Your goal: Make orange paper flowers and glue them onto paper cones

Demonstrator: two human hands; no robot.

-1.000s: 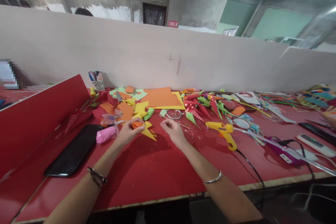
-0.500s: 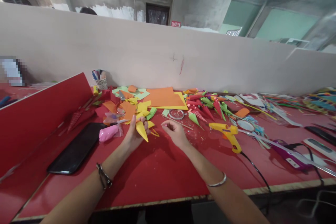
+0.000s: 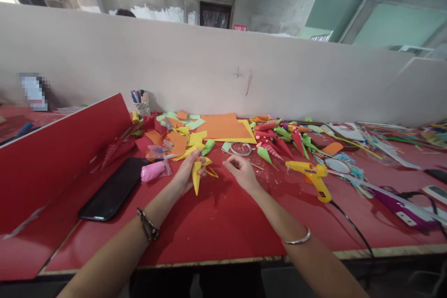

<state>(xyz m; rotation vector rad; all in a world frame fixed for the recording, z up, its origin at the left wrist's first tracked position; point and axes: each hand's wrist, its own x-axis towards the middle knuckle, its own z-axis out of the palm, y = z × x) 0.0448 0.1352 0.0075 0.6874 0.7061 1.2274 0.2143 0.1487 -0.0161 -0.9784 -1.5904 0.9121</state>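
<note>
My left hand [image 3: 186, 173] is closed around a small yellow cone [image 3: 196, 180], whose point hangs down toward the table. Just behind it, to the right, lie another yellow folded piece and a thin yellow loop [image 3: 212, 173]. Level with it, a short gap to the right, my right hand [image 3: 243, 174] has its thumb and fingers curled in a pinch above the red table [image 3: 216, 228]. Whatever is between those fingertips is too small to make out. Past the right hand rest a green cone [image 3: 264, 154] and a round clear dish [image 3: 240, 149].
A yellow glue gun [image 3: 310, 174] with a black cord lies to the right. On the left are a black phone [image 3: 113, 190] and a pink bag [image 3: 152, 171]. Orange sheets [image 3: 220, 125] and a heap of coloured cones [image 3: 282, 136] line the back, below a pale partition [image 3: 174, 60].
The yellow cone has turned in my left hand, its point now more nearly straight down. A tiny pink bit seen earlier at my right fingertips no longer shows. The view has shifted slightly left.
</note>
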